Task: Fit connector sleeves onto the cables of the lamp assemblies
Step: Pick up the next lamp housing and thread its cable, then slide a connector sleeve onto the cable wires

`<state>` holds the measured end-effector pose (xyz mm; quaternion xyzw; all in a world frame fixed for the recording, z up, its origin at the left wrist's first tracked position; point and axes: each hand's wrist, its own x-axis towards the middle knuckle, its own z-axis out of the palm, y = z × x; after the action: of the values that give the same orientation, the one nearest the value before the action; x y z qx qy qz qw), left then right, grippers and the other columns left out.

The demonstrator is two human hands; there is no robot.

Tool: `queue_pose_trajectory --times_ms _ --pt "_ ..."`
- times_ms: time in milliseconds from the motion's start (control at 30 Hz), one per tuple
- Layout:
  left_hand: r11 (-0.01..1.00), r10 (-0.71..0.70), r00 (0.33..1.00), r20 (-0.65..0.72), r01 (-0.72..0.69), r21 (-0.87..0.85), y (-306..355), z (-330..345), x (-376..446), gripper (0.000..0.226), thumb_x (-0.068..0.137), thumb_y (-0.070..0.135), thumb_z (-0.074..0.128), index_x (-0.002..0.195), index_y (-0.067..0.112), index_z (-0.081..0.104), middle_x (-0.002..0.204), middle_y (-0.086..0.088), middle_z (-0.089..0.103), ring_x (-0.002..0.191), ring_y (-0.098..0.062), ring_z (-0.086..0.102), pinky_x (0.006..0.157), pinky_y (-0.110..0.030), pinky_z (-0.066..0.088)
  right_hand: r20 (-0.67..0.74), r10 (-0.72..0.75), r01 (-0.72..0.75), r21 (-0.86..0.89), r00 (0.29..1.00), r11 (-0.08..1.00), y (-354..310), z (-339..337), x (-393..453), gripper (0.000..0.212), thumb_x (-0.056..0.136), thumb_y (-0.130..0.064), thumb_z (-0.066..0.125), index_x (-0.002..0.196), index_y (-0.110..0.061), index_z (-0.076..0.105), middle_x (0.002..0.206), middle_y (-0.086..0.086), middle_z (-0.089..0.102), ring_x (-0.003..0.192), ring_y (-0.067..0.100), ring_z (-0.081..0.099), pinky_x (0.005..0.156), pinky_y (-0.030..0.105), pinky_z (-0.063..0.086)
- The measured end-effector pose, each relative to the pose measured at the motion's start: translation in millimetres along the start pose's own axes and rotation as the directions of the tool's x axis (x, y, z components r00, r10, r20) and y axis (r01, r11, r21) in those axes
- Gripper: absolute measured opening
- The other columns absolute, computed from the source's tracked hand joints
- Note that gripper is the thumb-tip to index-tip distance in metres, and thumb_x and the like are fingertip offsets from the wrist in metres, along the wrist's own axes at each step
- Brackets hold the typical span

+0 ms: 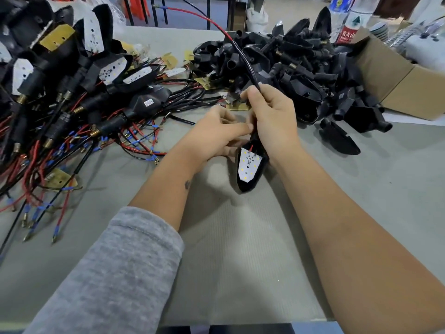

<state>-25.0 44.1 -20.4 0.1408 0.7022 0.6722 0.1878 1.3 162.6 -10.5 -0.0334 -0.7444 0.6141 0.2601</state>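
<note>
Two hands meet above the grey bench (240,249) over one lamp assembly (250,168), a black housing with a white LED board facing up. Curled round the assembly's upper end, the right hand (272,121) has its grip clamped there, and the black cable (243,56) rises from its fist toward a red wire end. Beside it, the left hand (216,136) pinches at the housing's neck with thumb and fingers. Finished assemblies with wires (72,97) lie piled left; empty black housings (301,68) are heaped right, against a cardboard box (397,80).
</note>
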Motion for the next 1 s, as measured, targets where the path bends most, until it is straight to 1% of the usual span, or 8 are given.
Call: queue_pose_trajectory --times_ms 100,200,367,467,600,833,933,1000 --pt "0.986 -0.029 0.999 -0.023 0.025 -0.163 8 -1 1 0.034 0.08 0.004 0.065 0.112 0.007 0.055 0.112 -0.014 0.061 0.088 -0.02 0.067 0.073 -0.034 0.06 0.11 0.028 -0.032 0.036 0.994 0.999 -3 1 -2 0.022 0.102 -0.01 0.046 0.091 -0.002 0.062 0.04 -0.012 0.049 0.036 0.001 0.042 0.041 0.015 0.035" --pt "0.9 -0.033 0.993 -0.114 -0.019 -0.435 14 -7 2 0.021 0.092 0.017 0.051 0.109 0.007 0.057 0.105 -0.011 0.064 0.104 -0.027 0.064 0.093 -0.045 0.055 0.218 0.031 -0.028 -0.018 0.975 0.999 -4 0 -4 0.025 0.103 -0.013 0.045 0.102 0.003 0.064 0.036 -0.01 0.043 0.032 0.003 0.036 0.037 0.017 0.033" --pt "0.722 0.045 0.952 -0.304 -0.241 -0.649 14 -33 4 0.03 0.106 0.037 0.027 0.106 0.016 0.049 0.096 -0.009 0.07 0.092 -0.026 0.068 0.085 -0.041 0.055 0.356 0.075 -0.004 -0.195 0.931 0.981 0 1 -6 0.021 0.1 -0.016 0.051 0.092 -0.006 0.067 0.044 -0.009 0.034 0.037 0.009 0.031 0.04 0.021 0.033" --pt "0.658 0.067 0.917 -0.394 -0.337 -0.673 15 -38 5 0.032 0.108 0.035 0.024 0.112 0.019 0.051 0.073 -0.003 0.067 0.075 -0.02 0.069 0.076 -0.036 0.058 0.4 0.094 0.013 -0.258 0.912 0.966 0 1 -8 0.02 0.099 -0.019 0.053 0.088 -0.013 0.069 0.045 -0.01 0.03 0.039 0.009 0.029 0.04 0.02 0.032" --pt "0.667 0.04 0.873 -0.486 -0.386 -0.638 13 -41 7 0.036 0.108 0.028 0.022 0.098 0.011 0.052 0.054 -0.001 0.054 0.057 -0.017 0.062 0.064 -0.031 0.056 0.435 0.128 -0.001 -0.281 0.891 0.96 -3 -2 -10 0.024 0.099 -0.027 0.055 0.083 -0.014 0.069 0.045 -0.004 0.043 0.038 0.007 0.039 0.041 0.018 0.037" --pt "0.6 -0.032 0.834 -0.551 -0.425 -0.678 12 -47 5 0.038 0.108 0.026 0.023 0.08 0.011 0.043 0.053 -0.003 0.061 0.06 -0.017 0.066 0.062 -0.03 0.058 0.583 0.214 -0.105 -0.216 0.784 0.971 -5 -13 -5 0.035 0.097 -0.028 0.058 0.066 -0.012 0.057 0.049 -0.004 0.043 0.046 0.007 0.037 0.045 0.015 0.028" --pt "0.569 -0.042 0.832 -0.553 -0.435 -0.698 14 -44 6 0.038 0.108 0.024 0.025 0.077 0.01 0.042 0.05 -0.001 0.044 0.045 -0.012 0.051 0.054 -0.025 0.054 0.611 0.191 -0.083 -0.201 0.769 0.976 -4 -18 -3 0.034 0.096 -0.03 0.058 0.068 -0.011 0.061 0.045 -0.006 0.04 0.044 0.005 0.033 0.046 0.013 0.027" --pt "0.548 -0.071 0.847 -0.526 -0.407 -0.731 15 -46 8 0.039 0.108 0.024 0.026 0.075 0.012 0.041 0.046 0.004 0.032 0.037 -0.007 0.032 0.04 -0.018 0.038 0.626 0.198 -0.078 -0.213 0.754 0.974 -5 -21 -2 0.03 0.095 -0.032 0.059 0.073 -0.014 0.068 0.045 -0.006 0.04 0.044 0.005 0.032 0.044 0.012 0.027"
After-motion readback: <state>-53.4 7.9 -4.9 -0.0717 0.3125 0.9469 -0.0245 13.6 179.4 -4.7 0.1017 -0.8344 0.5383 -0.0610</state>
